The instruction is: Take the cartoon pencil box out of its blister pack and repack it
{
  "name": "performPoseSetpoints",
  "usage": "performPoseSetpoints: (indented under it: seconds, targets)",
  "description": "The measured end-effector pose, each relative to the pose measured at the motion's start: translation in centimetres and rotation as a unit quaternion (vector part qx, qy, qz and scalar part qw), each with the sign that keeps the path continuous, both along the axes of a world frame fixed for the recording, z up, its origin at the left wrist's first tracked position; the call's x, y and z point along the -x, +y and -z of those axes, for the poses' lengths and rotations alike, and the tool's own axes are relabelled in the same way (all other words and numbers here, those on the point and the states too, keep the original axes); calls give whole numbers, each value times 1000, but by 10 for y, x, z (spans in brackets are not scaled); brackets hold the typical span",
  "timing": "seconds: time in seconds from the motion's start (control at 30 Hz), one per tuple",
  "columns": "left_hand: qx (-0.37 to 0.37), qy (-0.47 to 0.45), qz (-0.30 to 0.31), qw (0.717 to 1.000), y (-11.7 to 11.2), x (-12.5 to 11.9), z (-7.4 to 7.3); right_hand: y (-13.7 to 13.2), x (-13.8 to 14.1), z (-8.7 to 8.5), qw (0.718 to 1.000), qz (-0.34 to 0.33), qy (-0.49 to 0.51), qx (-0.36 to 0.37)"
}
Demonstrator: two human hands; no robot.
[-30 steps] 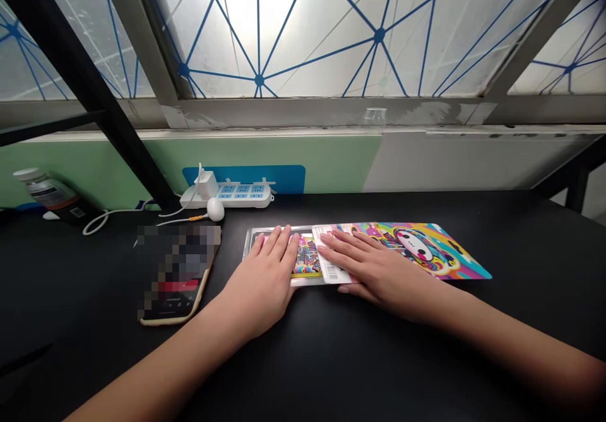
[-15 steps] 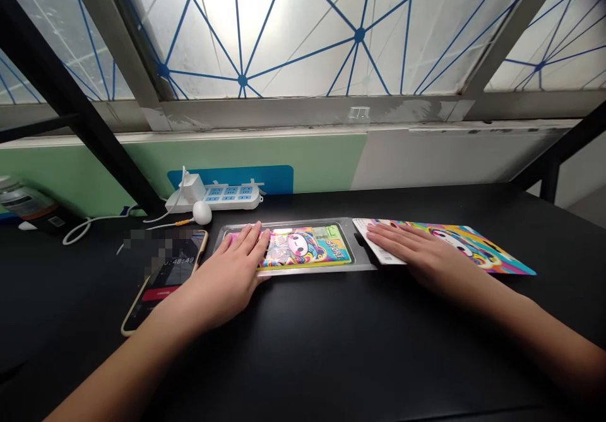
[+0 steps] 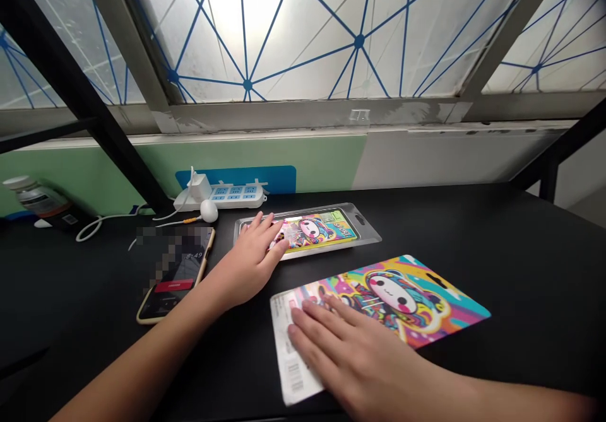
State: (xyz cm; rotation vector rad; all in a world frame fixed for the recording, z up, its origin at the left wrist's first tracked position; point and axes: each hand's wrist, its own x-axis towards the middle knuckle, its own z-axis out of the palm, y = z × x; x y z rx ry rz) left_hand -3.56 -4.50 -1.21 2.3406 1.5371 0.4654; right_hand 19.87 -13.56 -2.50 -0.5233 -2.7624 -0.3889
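Observation:
Under my right hand lies a colourful printed backing card, with a cartoon face, a dark hang slot at its right end and a white barcode strip at its left. The fingers rest flat across its left half. My left hand lies with spread fingers on the left end of a clear plastic blister tray. Inside the tray sits a bright, yellow-edged packet printed with a similar cartoon figure; my fingers hide its left part. Card and tray lie apart, the card nearer to me.
A phone with a lit screen lies left of my left hand. Behind it are a white power strip, a round white plug and cables. A bottle leans at far left. Black frame bars flank the black table.
My right hand has brought the card towards me and leftwards, away from the tray's right end. The tray, under my left hand, has tilted slightly and shifted back. The view has shifted a little.

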Motion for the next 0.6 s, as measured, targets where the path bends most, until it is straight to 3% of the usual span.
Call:
performPoseSetpoints:
  seconds: [0.07,0.17,0.33,0.6]
  targets:
    - [-34,-13,5,999,-1,-1,0,8,17,4,999,-11,-8,50]
    - [-95,55,-3,994,0,-1,5,29,37,7,989,-11,-5,144]
    - [-99,123,-14,987,4,2,8,54,51,4,959,-15,21,281]
    - [-96,152,6,984,7,1,10,61,42,3,936,-57,33,345]
